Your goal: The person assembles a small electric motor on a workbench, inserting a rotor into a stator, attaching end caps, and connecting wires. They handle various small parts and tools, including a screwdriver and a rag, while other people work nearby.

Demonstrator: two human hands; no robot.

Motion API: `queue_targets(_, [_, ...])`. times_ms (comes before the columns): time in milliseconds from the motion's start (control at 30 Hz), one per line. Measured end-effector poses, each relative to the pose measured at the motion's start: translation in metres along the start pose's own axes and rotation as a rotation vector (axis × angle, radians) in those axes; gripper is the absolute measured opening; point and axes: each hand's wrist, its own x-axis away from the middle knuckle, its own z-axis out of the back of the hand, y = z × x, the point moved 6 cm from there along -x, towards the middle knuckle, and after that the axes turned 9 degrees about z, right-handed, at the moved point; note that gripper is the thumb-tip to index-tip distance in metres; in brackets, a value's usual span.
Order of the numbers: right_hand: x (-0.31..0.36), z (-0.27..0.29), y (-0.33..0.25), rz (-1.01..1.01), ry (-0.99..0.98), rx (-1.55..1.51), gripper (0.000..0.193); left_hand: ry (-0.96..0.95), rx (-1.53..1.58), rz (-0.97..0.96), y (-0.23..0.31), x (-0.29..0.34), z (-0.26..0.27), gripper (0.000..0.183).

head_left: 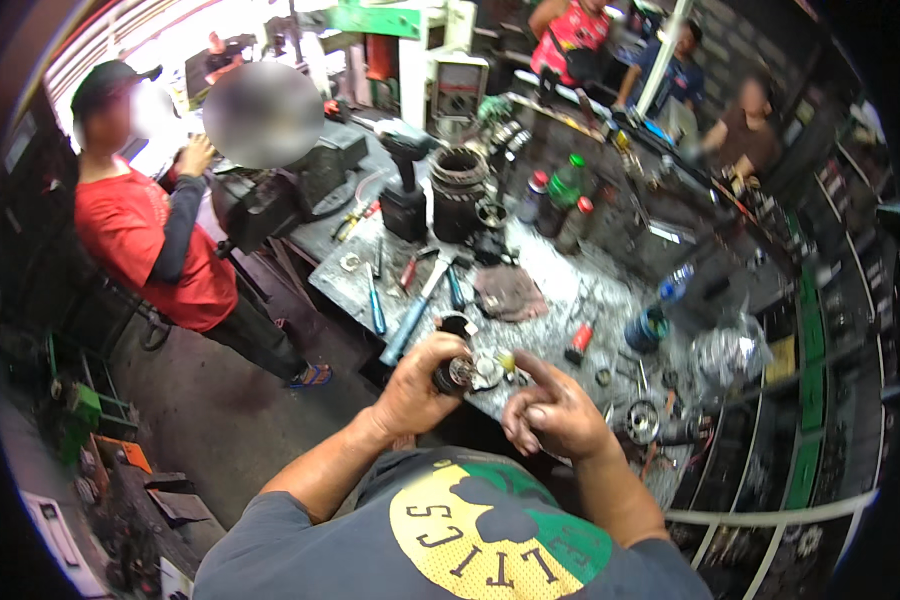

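Holding a dark cylindrical part (pixel 454 376) in my left hand (pixel 420 384), fingers closing round its side, metallic end facing up, right by the near edge of the workbench (pixel 610 295). My right hand (pixel 562 412) is hanging just beside it, half open, index finger pointing out, other fingers curling, nothing visibly in it; can't tell if the fingertip is touching the small yellow piece (pixel 507 360). Main risk: those fingers are looking grimy, so the part could be slipping out and dropping past the edge to the floor (pixel 235 430). Small loose bits are lying close by, so a careless right-hand sweep could be scattering them. The blue-handled hammer (pixel 417 310) is lying with its grip end near the edge, so my left forearm could be knocking it off. The rag (pixel 510 292) is sitting beyond, probably hiding anything rolling under.
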Motion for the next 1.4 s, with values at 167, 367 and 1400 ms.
queue_targets(167, [-0.011,-0.002,0.011,-0.057,-0.098,0.025,0.081,-0.019,0.009,-0.007,0.01,-0.001,-0.001,0.065])
queue_targets(367, [-0.013,-0.002,0.013,-0.042,-0.138,0.377,0.087,0.006,0.012,-0.018,0.012,0.001,-0.014,0.067])
queue_targets(1400, [-0.003,0.0,-0.024,0.151,0.025,1.774,0.09,-0.141,-0.376,0.445,0.016,-0.015,-0.046,0.06])
